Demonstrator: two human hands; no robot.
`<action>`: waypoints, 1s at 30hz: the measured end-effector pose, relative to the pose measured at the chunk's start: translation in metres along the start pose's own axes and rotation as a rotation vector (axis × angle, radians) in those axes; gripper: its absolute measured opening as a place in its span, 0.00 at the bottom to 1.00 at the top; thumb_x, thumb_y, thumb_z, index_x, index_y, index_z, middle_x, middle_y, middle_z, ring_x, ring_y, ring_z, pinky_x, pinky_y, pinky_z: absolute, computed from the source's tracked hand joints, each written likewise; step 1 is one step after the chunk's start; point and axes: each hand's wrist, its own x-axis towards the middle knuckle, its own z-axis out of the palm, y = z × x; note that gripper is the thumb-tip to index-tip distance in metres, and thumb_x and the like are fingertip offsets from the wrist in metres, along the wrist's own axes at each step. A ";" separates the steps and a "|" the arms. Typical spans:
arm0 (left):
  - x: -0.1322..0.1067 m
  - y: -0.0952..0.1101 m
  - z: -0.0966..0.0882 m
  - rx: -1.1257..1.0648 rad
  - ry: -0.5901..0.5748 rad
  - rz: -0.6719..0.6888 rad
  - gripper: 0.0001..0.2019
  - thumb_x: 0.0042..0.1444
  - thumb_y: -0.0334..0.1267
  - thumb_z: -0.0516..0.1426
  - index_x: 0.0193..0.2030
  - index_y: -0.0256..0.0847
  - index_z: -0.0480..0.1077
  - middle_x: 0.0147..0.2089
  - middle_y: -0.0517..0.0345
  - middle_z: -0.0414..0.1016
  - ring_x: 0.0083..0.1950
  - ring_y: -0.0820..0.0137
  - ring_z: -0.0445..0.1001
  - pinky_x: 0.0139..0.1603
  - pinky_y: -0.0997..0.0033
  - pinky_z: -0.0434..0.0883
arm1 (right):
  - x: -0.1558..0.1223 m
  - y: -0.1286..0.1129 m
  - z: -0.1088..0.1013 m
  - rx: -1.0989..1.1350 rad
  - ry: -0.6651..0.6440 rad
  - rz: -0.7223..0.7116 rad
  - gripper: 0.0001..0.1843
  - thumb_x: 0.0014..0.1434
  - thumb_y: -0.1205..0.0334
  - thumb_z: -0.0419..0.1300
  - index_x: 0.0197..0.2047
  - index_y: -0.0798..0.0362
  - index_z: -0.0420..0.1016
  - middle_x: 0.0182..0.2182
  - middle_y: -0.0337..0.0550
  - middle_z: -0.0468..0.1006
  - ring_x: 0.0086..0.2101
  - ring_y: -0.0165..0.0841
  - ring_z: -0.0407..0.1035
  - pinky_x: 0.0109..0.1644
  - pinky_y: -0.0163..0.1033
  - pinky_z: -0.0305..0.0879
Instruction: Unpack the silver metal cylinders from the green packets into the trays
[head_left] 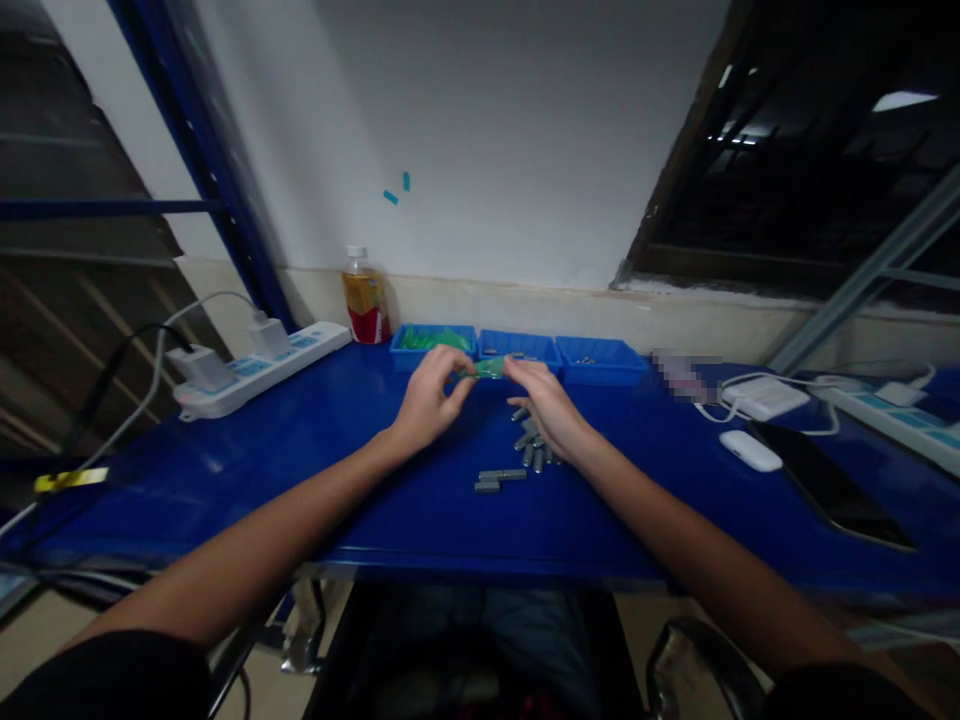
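Both my hands meet over the far middle of the blue table (300, 470). My left hand (429, 397) and my right hand (546, 400) pinch the two ends of a small green piece (491, 368), fingers closed on it. Several small grey metal parts (525, 450) lie on the table under and beside my right hand, and two more lie in a row (501, 478) nearer to me. Behind my hands stand three blue trays: the left tray (433, 345) holds green pieces, the middle tray (521, 347) and the right tray (600, 358) hold a few small parts.
A white power strip (259, 368) with plugged chargers lies at the left. A drink bottle (365, 297) stands by the wall. At the right lie a black phone (832, 485), a white case (748, 450), a white charger (763, 397) and cables.
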 end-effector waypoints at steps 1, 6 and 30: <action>-0.001 0.001 -0.002 0.072 -0.021 0.090 0.03 0.58 0.33 0.54 0.35 0.38 0.67 0.38 0.54 0.68 0.43 0.67 0.67 0.45 0.66 0.65 | 0.006 -0.002 0.005 0.039 0.017 0.050 0.20 0.54 0.46 0.57 0.37 0.54 0.78 0.41 0.47 0.73 0.39 0.35 0.67 0.32 0.35 0.63; -0.001 -0.004 -0.003 0.114 -0.080 0.071 0.10 0.58 0.41 0.55 0.40 0.38 0.71 0.42 0.52 0.69 0.48 0.64 0.66 0.53 0.62 0.62 | 0.023 -0.001 0.021 -0.102 0.105 -0.184 0.16 0.56 0.53 0.55 0.35 0.57 0.78 0.25 0.41 0.75 0.27 0.31 0.66 0.32 0.35 0.60; -0.005 -0.008 -0.009 0.463 -0.154 0.346 0.14 0.63 0.33 0.48 0.53 0.41 0.68 0.52 0.50 0.72 0.51 0.63 0.68 0.50 0.60 0.63 | 0.004 0.006 0.030 0.315 0.066 -0.013 0.20 0.47 0.47 0.63 0.34 0.55 0.72 0.27 0.42 0.77 0.28 0.33 0.71 0.33 0.36 0.66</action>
